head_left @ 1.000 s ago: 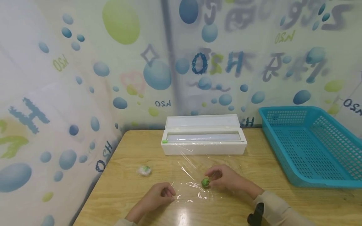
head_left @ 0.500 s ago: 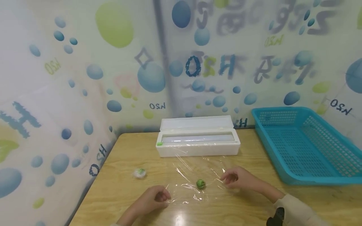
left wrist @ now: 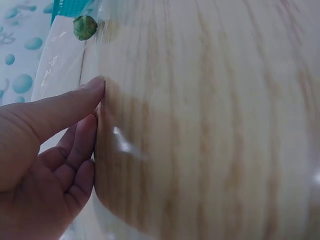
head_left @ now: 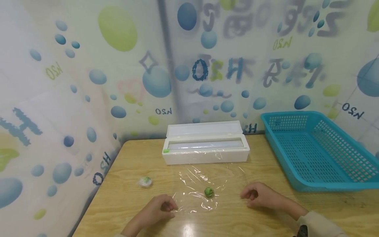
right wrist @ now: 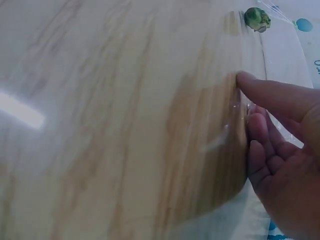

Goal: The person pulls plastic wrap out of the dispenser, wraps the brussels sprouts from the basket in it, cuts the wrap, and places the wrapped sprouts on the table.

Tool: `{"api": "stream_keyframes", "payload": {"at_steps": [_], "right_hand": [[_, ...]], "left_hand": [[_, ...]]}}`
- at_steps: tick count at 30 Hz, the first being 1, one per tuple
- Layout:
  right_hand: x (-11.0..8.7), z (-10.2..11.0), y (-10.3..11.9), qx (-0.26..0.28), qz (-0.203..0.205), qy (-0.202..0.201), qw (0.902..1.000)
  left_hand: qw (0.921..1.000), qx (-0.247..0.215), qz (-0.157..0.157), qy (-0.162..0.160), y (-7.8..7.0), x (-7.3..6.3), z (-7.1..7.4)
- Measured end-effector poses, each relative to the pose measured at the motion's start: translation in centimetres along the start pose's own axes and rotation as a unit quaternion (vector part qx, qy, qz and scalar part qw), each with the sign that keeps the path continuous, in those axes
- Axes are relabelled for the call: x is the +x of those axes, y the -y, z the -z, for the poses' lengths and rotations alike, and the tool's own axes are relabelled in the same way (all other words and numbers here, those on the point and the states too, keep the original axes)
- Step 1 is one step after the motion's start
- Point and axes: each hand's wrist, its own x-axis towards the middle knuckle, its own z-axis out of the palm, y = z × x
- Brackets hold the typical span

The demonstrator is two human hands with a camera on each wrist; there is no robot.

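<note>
Flanking the sprout (head_left: 209, 192), left hand (head_left: 160, 208) and right hand (head_left: 262, 195) curl.

Left hand (head_left: 160, 209), fingers curled, at near left corner of clear film (head_left: 192, 194). Right hand (head_left: 263, 197), fingers curled, to the right of the film's glints. Green sprout (head_left: 209, 192), one, between both hands. Wrapped bundle (head_left: 145, 181), one, beyond left hand. White box (head_left: 206, 157), lid raised, roll (head_left: 205, 145) within, beyond both hands. Blue basket (head_left: 302, 174), perforated, beyond and right of right hand. Tabletop (head_left: 225, 220), wood-grained, beneath both hands. Bubble-printed sheet (head_left: 192, 46), backdrop, farthest from both hands.
</note>
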Motion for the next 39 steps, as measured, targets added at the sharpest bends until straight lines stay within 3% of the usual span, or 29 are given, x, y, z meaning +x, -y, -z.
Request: {"api": "stream_keyframes", "payload": {"at_steps": [5,14,21,28,33,39], "right_hand": [[-0.1,0.0,0.0,-0.018,0.006,-0.007,0.9998],[-0.5,-0.7,-0.9,-0.053,0.096,-0.051,0.9927],[-0.3,-1.0,-0.8,-0.052,0.079,-0.071,0.9930],[-0.3,-1.2,-0.4,-0.045,0.071,-0.096,0.9918],[-0.3,-1.2,-0.2,-0.041,0.057,-0.096,0.9930],[-0.1,-0.9,0.0,-0.019,0.047,-0.086,0.9951]], "left_hand": [[0.9999,0.013,0.006,-0.007,0.4,0.1,-0.1],[1.0000,0.002,0.001,-0.001,0.2,0.2,0.1],[0.9998,0.019,-0.003,-0.005,0.0,0.4,-0.1],[0.9987,0.043,-0.020,0.021,-0.1,0.6,-0.1],[0.9956,0.080,-0.038,0.030,-0.3,0.6,-0.1],[0.9963,0.073,-0.036,0.030,-0.6,0.6,0.1]]}}
